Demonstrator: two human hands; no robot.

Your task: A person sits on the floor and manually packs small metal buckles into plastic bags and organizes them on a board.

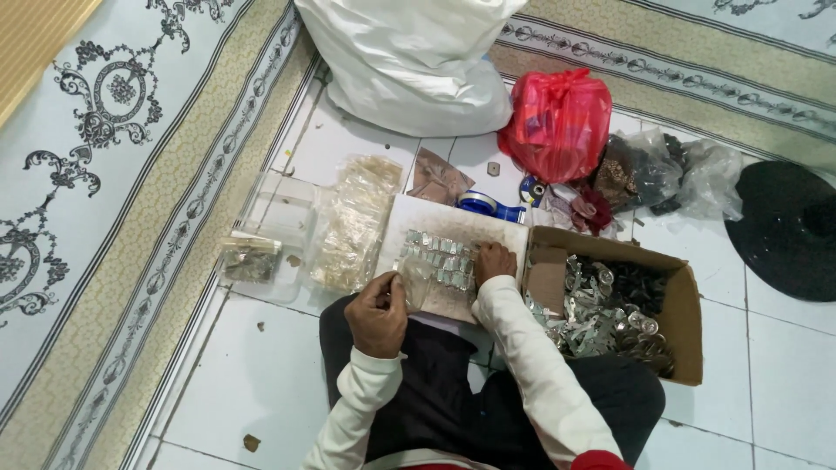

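Packing step, as judged: left hand (376, 312) pinches a small clear bag (411, 283) at the near left edge of the white board (488, 228); right hand (494, 261) rests fingers-down on the rows of silvery pieces (440, 258); next likely needs pieces lifted into the bag; cardboard box (688, 322) right holds more

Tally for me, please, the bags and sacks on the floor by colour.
White sack: 1
Red bag: 1
Dark clear bags: 2, as far as I can tell
Total: 4
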